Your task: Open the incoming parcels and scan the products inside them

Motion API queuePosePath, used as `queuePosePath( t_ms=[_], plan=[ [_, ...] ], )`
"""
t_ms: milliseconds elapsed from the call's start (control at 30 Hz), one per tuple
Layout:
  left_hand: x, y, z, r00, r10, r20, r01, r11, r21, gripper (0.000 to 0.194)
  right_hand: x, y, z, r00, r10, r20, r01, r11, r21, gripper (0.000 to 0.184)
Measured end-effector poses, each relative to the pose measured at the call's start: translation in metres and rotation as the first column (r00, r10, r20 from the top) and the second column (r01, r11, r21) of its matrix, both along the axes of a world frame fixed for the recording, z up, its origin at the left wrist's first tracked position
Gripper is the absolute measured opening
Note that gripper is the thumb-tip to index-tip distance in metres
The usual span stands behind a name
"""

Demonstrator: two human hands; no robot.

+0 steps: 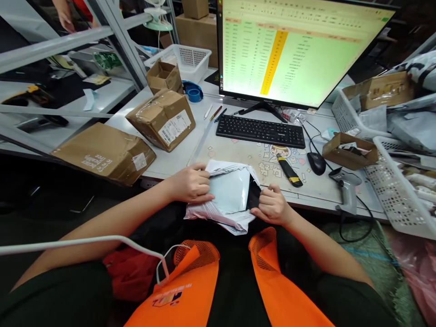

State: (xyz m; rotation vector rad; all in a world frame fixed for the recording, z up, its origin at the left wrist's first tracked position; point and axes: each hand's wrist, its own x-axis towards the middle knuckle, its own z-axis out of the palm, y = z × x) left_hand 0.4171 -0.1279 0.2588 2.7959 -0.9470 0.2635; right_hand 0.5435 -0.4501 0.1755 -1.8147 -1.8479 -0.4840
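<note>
An orange vest [194, 281] sits closest. On the near side of the keyboard [260, 131], a torn white mailer [220, 215] spans crosswise between both hands — left hand [195, 185] curled around its left edge, right hand [272, 205] pinching its torn right edge.

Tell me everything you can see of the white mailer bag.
The white mailer bag looks like thin, crinkled plastic film, shiny along its folds. It is open, with ragged, torn-looking edges; a smooth, glossy pale-blue packet fills most of the opening, and dark material shows at the right. The opening faces the camera. The left hand grips its left side and the right hand its right edge, by the desk's near edge; whether it touches the desk is unclear.
</note>
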Motion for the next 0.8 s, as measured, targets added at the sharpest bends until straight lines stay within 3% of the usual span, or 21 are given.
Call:
queuePosePath(
  t_ms=[100,167,267,333,433,533,600,700,767,800],
  plan=[
    [-0.01,0.042,-0.001,0.947,-0.025,0.32,0.016,0.999,0.031,0.044,0.02,-0.025,0.0,1.0,-0.014,0.011,0.014,1.0,-0.023,0.052],
    [-0.021,0.073,0.003,0.85,0.058,0.523,-0.044,0.998,-0.039,0.044,0.042,-0.053,-0.002,0.987,-0.164,-0.002,0.164,0.986,0.022,0.054],
    [-0.034,0.103,0.001,0.776,0.253,0.578,-0.149,0.964,-0.222,0.047,0.063,-0.084,-0.006,0.908,-0.41,-0.085,0.415,0.907,0.062,0.057],
    [-0.036,0.105,-0.012,0.791,0.336,0.512,-0.199,0.932,-0.303,0.049,0.06,-0.079,-0.01,0.908,-0.392,-0.146,0.403,0.914,0.051,0.058],
    [-0.026,0.087,-0.04,0.8,0.419,0.429,-0.28,0.894,-0.351,0.054,0.034,-0.029,-0.012,0.923,-0.246,-0.298,0.272,0.961,0.05,0.052],
    [-0.009,0.06,-0.058,0.809,0.466,0.359,-0.346,0.87,-0.35,0.06,0.015,0.041,-0.006,0.8,-0.294,-0.523,0.328,0.944,-0.029,0.043],
    [-0.001,0.04,-0.06,0.835,0.455,0.311,-0.354,0.875,-0.33,0.061,0.017,0.084,0.003,0.712,-0.414,-0.568,0.42,0.898,-0.128,0.052],
    [0.004,0.01,-0.057,0.894,0.382,0.233,-0.296,0.896,-0.332,0.059,0.033,0.133,0.016,0.659,-0.591,-0.465,0.505,0.806,-0.308,0.065],
    [0.003,-0.004,-0.056,0.888,0.402,0.223,-0.305,0.878,-0.369,0.053,0.044,0.152,0.018,0.65,-0.627,-0.43,0.473,0.776,-0.418,0.058],
    [0.002,-0.008,-0.055,0.854,0.469,0.226,-0.359,0.845,-0.396,0.05,0.048,0.158,0.016,0.647,-0.612,-0.455,0.433,0.786,-0.442,0.055]
  ],
)
